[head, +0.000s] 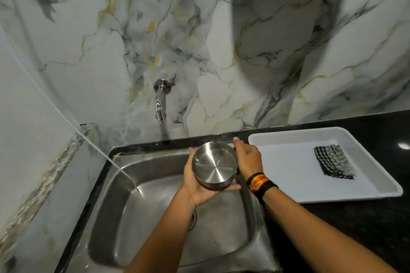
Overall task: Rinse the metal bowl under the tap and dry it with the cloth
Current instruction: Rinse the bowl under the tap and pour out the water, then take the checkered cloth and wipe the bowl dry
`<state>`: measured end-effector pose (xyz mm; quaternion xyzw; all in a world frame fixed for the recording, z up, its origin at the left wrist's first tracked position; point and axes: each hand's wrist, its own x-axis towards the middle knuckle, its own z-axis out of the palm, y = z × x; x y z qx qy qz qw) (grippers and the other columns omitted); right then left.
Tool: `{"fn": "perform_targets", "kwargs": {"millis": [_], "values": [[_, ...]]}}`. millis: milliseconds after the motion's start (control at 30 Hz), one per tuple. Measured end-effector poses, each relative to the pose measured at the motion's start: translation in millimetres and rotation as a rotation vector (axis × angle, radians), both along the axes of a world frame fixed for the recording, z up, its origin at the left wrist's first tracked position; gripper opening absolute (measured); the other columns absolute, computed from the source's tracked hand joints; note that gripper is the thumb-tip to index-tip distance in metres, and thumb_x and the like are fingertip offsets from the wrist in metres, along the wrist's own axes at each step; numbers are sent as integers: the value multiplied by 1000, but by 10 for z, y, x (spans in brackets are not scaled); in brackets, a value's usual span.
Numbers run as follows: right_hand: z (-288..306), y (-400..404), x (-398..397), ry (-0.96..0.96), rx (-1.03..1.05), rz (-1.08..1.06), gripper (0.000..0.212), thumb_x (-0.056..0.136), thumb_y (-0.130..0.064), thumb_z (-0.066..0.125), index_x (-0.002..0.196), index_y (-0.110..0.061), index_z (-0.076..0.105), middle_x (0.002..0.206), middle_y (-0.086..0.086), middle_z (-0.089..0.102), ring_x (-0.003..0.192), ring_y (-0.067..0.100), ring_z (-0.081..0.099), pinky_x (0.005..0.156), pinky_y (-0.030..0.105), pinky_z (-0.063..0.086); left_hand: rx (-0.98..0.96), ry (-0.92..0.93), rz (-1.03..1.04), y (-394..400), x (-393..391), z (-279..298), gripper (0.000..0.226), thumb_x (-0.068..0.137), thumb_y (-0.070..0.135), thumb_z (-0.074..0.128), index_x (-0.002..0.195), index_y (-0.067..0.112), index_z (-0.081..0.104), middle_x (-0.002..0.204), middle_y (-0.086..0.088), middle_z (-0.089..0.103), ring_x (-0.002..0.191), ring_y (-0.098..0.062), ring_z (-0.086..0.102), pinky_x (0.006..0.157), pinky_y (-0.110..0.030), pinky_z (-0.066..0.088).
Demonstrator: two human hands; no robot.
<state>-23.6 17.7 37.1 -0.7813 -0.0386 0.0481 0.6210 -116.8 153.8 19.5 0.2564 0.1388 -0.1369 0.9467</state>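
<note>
A round metal bowl [214,164] is held above the right rear part of the steel sink [137,217], tilted with its inside facing me. My left hand [195,186] cups it from below and the left. My right hand [247,157] grips its right rim. A chrome tap [160,104] sticks out of the marble wall up and to the left of the bowl; no water shows under its spout. A black-and-white checked cloth [332,162] lies folded in a white tray [277,142] on the counter to the right.
Black counter [343,224] surrounds the sink and tray. A thin white hose or stream [66,115] runs diagonally from the upper left into the sink's left rear corner. The sink drain [193,219] is partly hidden by my left forearm. Marble wall stands behind.
</note>
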Motion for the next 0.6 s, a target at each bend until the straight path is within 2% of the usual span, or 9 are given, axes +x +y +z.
{"fn": "perform_targets", "kwargs": {"millis": [33,100,167,233,333,400,467,533,600], "values": [[-14,-47,-4,-114,-100,-36,61,100,-54,51,64,-8,65,60,-1,67,61,18,61,64,39,53,-45,0,39,-55,-14,-23,107,86,92,48,147,7,66,153,-30,60,134,-53,64,105,-85,46],[-39,-133,43,-229,-214,-56,56,97,-58,52,65,-14,67,64,-2,68,65,18,64,63,36,53,-74,-3,129,-155,-7,-70,101,88,88,52,145,6,68,154,-30,60,134,-52,64,100,-83,50],[-67,-318,189,-239,-216,-19,43,94,-53,60,72,-18,71,78,-1,71,75,21,66,72,40,57,-54,13,178,-243,38,-156,102,88,86,54,155,9,57,159,-29,55,141,-51,59,102,-81,49],[-95,-640,407,-218,-214,5,29,94,-43,66,82,-18,74,92,1,73,84,22,68,81,43,58,-28,55,237,-338,110,-219,101,89,84,56,161,13,49,155,-29,59,136,-53,62,98,-81,52],[-176,-1353,844,-153,-356,-14,21,95,-26,69,103,-8,76,111,12,73,104,31,69,95,44,54,-7,94,270,-503,256,-270,99,90,84,54,161,15,49,153,-30,61,137,-53,62,97,-77,54],[-261,-1826,1099,-57,-583,5,34,94,-25,70,123,-5,70,127,18,68,121,35,62,105,41,48,-50,106,239,-636,341,-237,102,89,86,53,160,13,49,156,-33,56,143,-53,56,104,-72,52],[-403,-2258,1287,61,-809,56,48,94,-28,69,135,-5,62,138,20,62,129,36,57,109,41,46,-64,96,211,-814,440,-222,106,89,88,50,159,9,49,155,-35,55,141,-54,58,105,-70,51],[-569,-2581,1402,150,-988,119,59,92,-33,68,143,-8,54,149,19,54,136,37,52,112,44,45,-70,90,193,-991,549,-246,114,87,92,47,159,5,47,159,-33,53,143,-54,55,108,-71,50],[-723,-2782,1494,182,-1140,208,68,93,-39,64,153,-14,44,163,17,38,149,37,38,120,48,35,-89,85,166,-1156,631,-282,122,83,96,47,160,2,45,163,-31,50,148,-56,49,115,-76,42]]}}
